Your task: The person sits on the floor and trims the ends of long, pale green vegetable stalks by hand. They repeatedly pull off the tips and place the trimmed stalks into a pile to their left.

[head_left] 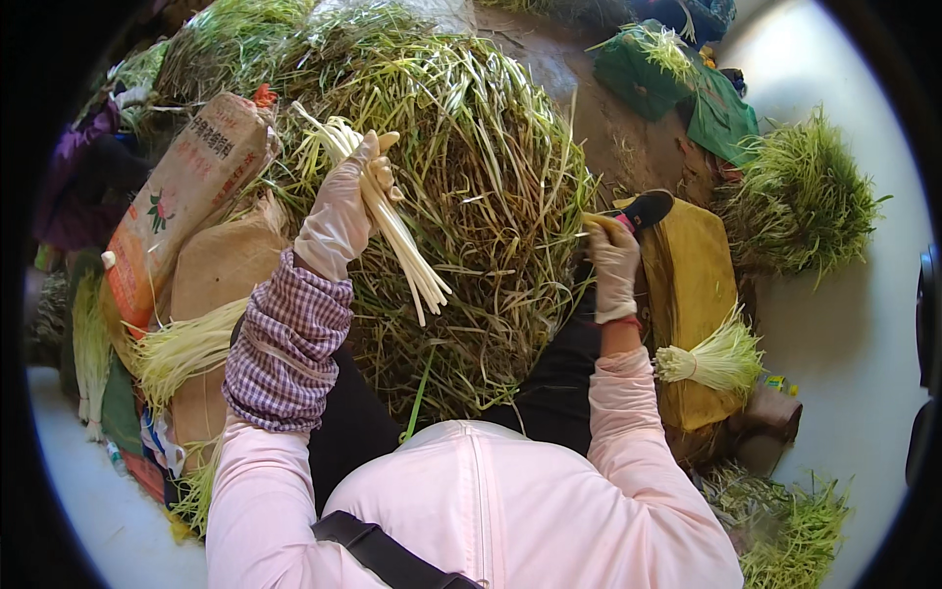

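Note:
My left hand (349,199), in a pale glove, is closed around a small bunch of white-stemmed leafy stalks (405,239), their white ends pointing down to the right. The large heap of green and brown leafy stalks (464,169) lies right before me, beneath that hand. At the heap's right edge is my gloved right hand (614,247), fingers bent; something small and yellowish shows at its fingertips, too unclear to name. A tied bundle of pale stalks (710,357) rests on a yellow wrapped block (692,294) to the right.
To the left, a printed woven sack (188,191) leans by a brown covered block (221,272) bearing pale stalks (188,346). More green heaps (802,195) stand on the right. Parts of other people show at the far left (88,169) and top right (692,18).

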### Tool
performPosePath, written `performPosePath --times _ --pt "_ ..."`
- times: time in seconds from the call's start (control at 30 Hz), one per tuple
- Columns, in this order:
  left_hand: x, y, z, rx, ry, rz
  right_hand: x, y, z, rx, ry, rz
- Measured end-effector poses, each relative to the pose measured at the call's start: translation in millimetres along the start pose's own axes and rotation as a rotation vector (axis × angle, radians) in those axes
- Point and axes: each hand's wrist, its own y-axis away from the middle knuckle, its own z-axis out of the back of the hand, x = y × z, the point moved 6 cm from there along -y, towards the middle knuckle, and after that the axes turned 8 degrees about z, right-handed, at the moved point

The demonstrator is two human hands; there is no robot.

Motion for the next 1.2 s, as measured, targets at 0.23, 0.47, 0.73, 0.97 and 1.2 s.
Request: performPosePath --times 0.23,0.47,0.73,0.97,1.2 --pt "8 3 -3 0.018 -0.084 0.054 -19 -2 -121 0.572 1.028 -0.158" --pt "3 14 5 -0.047 -0.071 0.086 26 -39 -73 0.258 0.625 0.245" --pt "8 9 -4 0.022 -0.054 0.094 9 -19 -102 0.327 0.622 0.211" --pt "4 15 3 -0.032 -0.065 0.074 10 -26 -95 0.36 0.657 0.1" --pt "9 9 -2 0.004 -0.065 0.094 95 -50 -41 -0.023 -0.545 -0.016"
